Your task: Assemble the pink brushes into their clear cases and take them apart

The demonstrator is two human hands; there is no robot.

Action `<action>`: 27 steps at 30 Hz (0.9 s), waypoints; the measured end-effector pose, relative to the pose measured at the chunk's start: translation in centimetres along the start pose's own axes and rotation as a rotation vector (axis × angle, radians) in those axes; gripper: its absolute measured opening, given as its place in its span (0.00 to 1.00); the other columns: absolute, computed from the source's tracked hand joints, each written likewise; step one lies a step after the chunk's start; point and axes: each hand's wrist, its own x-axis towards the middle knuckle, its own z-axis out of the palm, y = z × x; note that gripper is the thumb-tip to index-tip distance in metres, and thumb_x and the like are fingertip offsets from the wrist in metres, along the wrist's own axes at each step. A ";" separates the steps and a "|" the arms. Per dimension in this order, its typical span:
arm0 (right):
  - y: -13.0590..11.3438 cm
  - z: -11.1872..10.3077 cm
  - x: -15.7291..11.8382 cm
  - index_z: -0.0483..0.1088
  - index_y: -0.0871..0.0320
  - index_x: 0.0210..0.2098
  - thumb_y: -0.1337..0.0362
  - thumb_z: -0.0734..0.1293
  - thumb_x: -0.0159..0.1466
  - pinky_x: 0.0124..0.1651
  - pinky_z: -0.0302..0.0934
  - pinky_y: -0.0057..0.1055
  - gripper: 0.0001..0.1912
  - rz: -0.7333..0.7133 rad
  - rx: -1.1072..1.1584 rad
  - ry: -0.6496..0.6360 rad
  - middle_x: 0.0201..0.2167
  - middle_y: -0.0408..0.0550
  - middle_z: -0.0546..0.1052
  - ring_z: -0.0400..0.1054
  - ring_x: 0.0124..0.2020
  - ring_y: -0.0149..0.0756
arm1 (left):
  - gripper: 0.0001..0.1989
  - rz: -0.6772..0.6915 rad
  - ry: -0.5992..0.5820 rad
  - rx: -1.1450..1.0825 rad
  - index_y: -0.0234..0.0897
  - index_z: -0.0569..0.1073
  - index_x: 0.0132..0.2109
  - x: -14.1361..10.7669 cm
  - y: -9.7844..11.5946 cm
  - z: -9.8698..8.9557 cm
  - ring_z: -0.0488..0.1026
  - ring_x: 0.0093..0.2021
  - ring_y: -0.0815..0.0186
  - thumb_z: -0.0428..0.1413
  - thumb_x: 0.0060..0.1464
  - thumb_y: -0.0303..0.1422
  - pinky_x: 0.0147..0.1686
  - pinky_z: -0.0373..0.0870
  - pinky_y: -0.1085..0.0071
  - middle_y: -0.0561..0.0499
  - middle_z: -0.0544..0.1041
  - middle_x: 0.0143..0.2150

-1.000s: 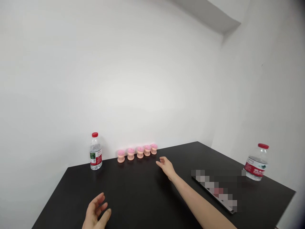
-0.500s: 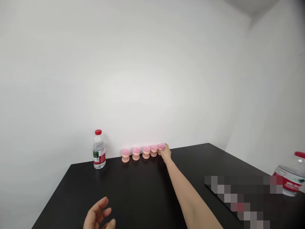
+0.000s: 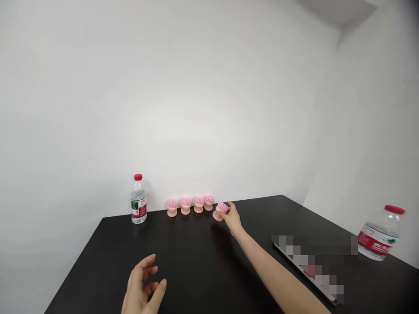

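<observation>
R hand (image 3: 233, 217) pinches a pink silicone scalp brush (image 3: 221, 212) in a narrow fingertip grip, brush tilted, centre-right of frame, just right of 4 upright brushes (image 3: 185, 206) along back edge of black table (image 3: 196, 261). L hand (image 3: 141, 284), low centre, fingers half-open, holds nothing. Water bottle (image 3: 139, 199) stands left of row.
</observation>
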 end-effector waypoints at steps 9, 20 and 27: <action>-6.9 1.5 -18.1 0.61 0.54 0.58 0.61 0.77 0.50 0.53 0.66 0.43 0.39 -0.025 0.597 -0.692 0.43 0.48 0.78 0.74 0.47 0.45 | 0.26 0.174 -0.283 0.187 0.38 0.72 0.51 -1.3 1.8 0.2 0.73 0.54 0.50 0.66 0.41 0.34 0.54 0.70 0.56 0.43 0.75 0.53; -6.3 2.1 -21.5 0.64 0.51 0.55 0.64 0.77 0.51 0.50 0.65 0.39 0.34 0.027 0.690 -0.757 0.45 0.46 0.74 0.71 0.48 0.43 | 0.07 0.371 -0.339 0.543 0.40 0.69 0.39 -2.0 2.6 0.0 0.73 0.34 0.60 0.59 0.52 0.32 0.34 0.70 0.64 0.52 0.74 0.35; -5.1 1.9 -21.0 0.70 0.55 0.43 0.69 0.72 0.53 0.40 0.64 0.32 0.18 -0.040 0.568 -0.797 0.35 0.41 0.74 0.69 0.36 0.35 | 0.12 0.735 -0.331 0.632 0.42 0.66 0.43 -1.9 1.3 0.0 0.72 0.43 0.58 0.54 0.55 0.21 0.39 0.72 0.63 0.48 0.73 0.43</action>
